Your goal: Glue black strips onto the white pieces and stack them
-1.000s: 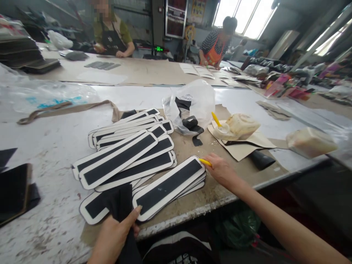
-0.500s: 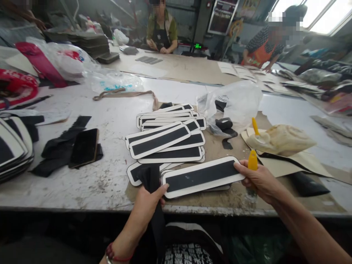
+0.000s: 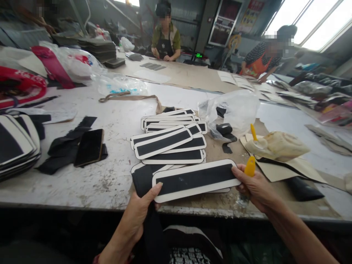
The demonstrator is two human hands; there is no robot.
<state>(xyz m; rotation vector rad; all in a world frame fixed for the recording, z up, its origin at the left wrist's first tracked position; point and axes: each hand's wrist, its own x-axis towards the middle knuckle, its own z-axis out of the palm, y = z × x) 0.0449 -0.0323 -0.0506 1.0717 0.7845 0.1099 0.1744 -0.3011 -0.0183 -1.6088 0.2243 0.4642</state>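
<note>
A long white panel with rounded ends and a black strip down its middle point(image 3: 196, 178) is held at both ends, slightly tilted. My left hand point(image 3: 141, 211) pinches its left end, thumb on top. A black fabric band point(image 3: 143, 179) runs through that hand and hangs below the table edge. At the right end, my right hand point(image 3: 254, 185) is closed on the panel. The same hand also has a yellow-handled tool point(image 3: 250, 166), its lower part blurred. Behind the held panel lies a loose pile of similar panels point(image 3: 165, 142).
A phone point(image 3: 89, 147) lies on black fabric scraps at left, near stacked larger panels point(image 3: 16, 143). A clear plastic bag point(image 3: 236, 106) and a cream container point(image 3: 283, 145) with a yellow-handled tool stand at right. Two co-workers point(image 3: 166, 42) point(image 3: 260, 62) are across the table.
The held panel has shifted slightly left and down with both hands. The black band now lies flatter beside its left end. The camera view has moved a little.
</note>
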